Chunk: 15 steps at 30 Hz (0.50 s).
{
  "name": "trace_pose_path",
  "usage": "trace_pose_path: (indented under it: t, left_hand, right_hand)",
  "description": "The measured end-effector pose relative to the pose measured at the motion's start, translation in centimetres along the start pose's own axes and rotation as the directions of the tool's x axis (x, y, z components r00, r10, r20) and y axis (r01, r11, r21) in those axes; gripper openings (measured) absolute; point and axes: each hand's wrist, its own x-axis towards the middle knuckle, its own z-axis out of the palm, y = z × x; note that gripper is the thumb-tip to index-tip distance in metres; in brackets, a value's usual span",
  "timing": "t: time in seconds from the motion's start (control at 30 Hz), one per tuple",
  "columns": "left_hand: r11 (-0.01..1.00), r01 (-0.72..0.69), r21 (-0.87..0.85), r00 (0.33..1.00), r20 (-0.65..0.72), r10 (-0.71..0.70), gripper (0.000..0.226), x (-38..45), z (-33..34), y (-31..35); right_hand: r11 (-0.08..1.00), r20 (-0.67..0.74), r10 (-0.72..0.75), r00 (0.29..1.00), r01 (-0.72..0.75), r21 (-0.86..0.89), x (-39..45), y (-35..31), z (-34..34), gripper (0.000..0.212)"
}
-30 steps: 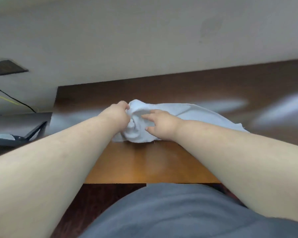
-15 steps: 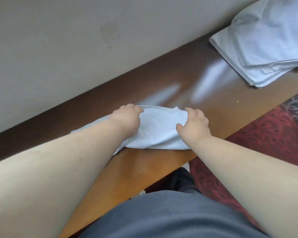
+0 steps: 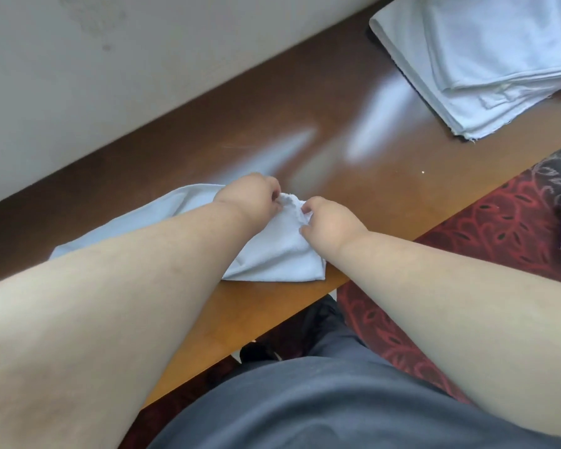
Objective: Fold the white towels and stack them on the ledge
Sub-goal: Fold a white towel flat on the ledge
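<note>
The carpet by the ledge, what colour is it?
Dark red carpet with a black leaf pattern, seen in the head view.

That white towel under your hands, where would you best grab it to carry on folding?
At its bunched far end, from above. The white towel lies flat on the ledge, so only that raised end offers a pinch; the left hand and right hand already pinch it there.

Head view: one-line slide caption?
Both hands pinch a white towel on the wooden ledge, folded stack nearby.
</note>
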Motion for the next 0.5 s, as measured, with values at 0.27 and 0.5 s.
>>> trace_pose_path:
  t: [0.27, 0.5]
  left_hand:
    - [0.958, -0.047, -0.282, 0.951, -0.306, -0.043, 0.011, -2.7, -1.8, -1.6]
    - [0.712, -0.077, -0.698, 0.842, -0.427, -0.328, 0.012, -3.6, -7.2, -2.0]
  right_hand:
    - [0.936, -0.157, -0.251, 0.955, 0.281, 0.214, 0.3, -1.0, -2.2, 0.065]
    - [0.971, 0.236, -0.194, 0.952, 0.152, 0.184, -0.5, -2.7, -2.8, 0.048]
